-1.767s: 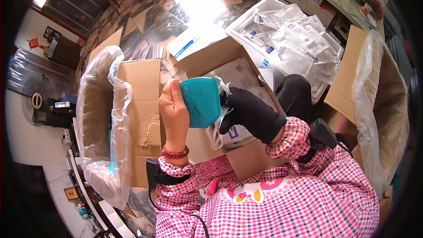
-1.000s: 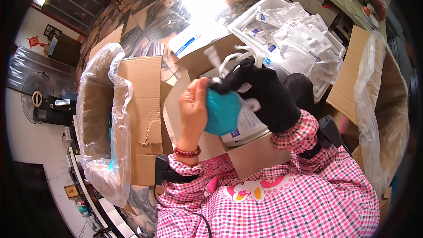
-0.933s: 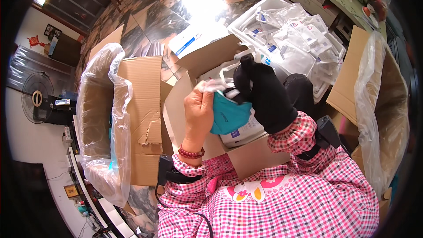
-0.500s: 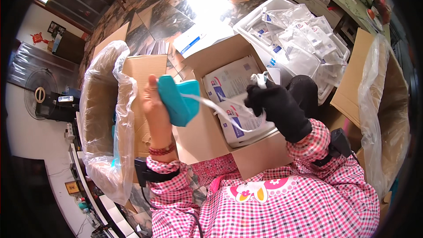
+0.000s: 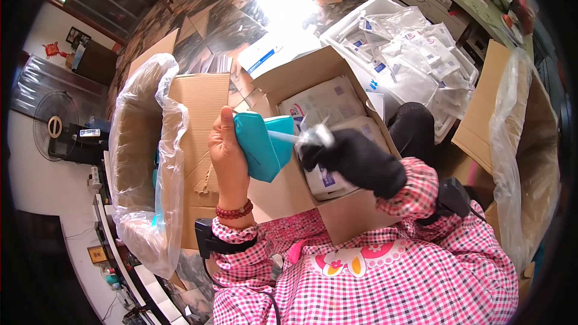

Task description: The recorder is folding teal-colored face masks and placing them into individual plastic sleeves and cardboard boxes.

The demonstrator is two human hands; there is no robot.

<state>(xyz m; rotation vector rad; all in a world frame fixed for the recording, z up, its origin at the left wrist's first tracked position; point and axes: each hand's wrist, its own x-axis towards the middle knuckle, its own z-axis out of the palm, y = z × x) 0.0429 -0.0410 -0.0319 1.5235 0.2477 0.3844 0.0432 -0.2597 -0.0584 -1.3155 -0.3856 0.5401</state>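
A teal folded face mask [image 5: 263, 147] is gripped in my bare left hand [image 5: 226, 144], its thumb pointing up behind the mask. White ear straps [image 5: 283, 136] run from the mask toward my right hand [image 5: 343, 159], which wears a black glove and is blurred by motion. Its closed fingers hold a bunched white strap end [image 5: 318, 136]. Below both hands stands an open cardboard box [image 5: 283, 84] with flat white printed packets [image 5: 325, 105] stacked inside, partly hidden by my right hand.
To the left stands a carton lined with clear plastic [image 5: 141, 162]; a similar lined carton [image 5: 512, 138] is at the right. A white foam tub [image 5: 337, 36] heaped with packaged white packets [image 5: 415, 54] sits at the back right. Beside the box lies a white-and-blue carton [image 5: 265, 57].
My left hand has moved right with the mask. My right hand has come left and slightly down toward it, and the strap between them, slack before, is now short.
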